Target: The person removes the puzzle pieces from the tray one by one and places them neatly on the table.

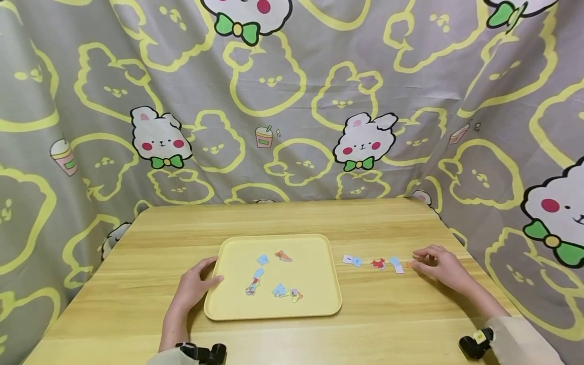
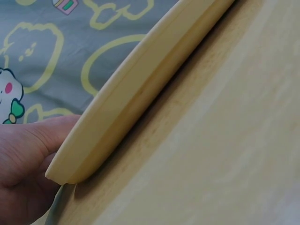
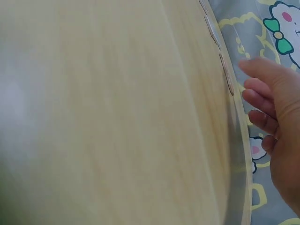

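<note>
My left hand grips the left rim of a pale yellow tray; in the left wrist view, the hand is partly hidden behind the tray's side. On the tray lie several small flat cutouts, including an orange one, a blue one and a blue piece near the front. To the right, my right hand hovers with loosely bent fingers beside a small orange cutout. In the right wrist view, its fingers appear apart from the nearest flat piece.
Between tray and right hand, more cutouts lie in a row on the wooden table: a white-and-blue pair, a red piece and a blue-and-lilac one. A patterned curtain encloses the table's back and sides.
</note>
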A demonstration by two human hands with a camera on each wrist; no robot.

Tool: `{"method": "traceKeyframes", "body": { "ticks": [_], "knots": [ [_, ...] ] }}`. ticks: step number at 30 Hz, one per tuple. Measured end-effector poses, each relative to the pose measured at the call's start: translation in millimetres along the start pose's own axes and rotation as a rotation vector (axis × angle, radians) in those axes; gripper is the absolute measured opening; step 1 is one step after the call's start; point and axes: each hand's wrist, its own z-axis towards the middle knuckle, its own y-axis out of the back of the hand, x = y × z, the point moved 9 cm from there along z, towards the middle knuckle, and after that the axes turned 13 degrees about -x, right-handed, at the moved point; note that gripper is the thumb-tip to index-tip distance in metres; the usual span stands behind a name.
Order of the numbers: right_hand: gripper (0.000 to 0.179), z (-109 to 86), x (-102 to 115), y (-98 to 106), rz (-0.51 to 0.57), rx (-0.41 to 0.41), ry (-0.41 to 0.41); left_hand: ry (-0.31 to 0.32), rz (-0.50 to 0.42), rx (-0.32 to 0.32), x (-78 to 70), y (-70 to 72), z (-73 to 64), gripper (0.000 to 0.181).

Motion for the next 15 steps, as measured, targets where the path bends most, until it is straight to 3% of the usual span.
{"method": "traceKeyframes", "body": {
  "ticks": [7,15],
  "knots": [
    [0.031,3.5,8.5,-7.2,0.052,0.015,-0.034,-0.003,-0.011,-0.009,-1.9,0.2,1.5,0.06],
    [0.032,7.9,40.9,-26.8,0.12,0.004,0.012,0.023,-0.017,-0.012,1.2,0.6,1.3,0.061]
  ]
}}
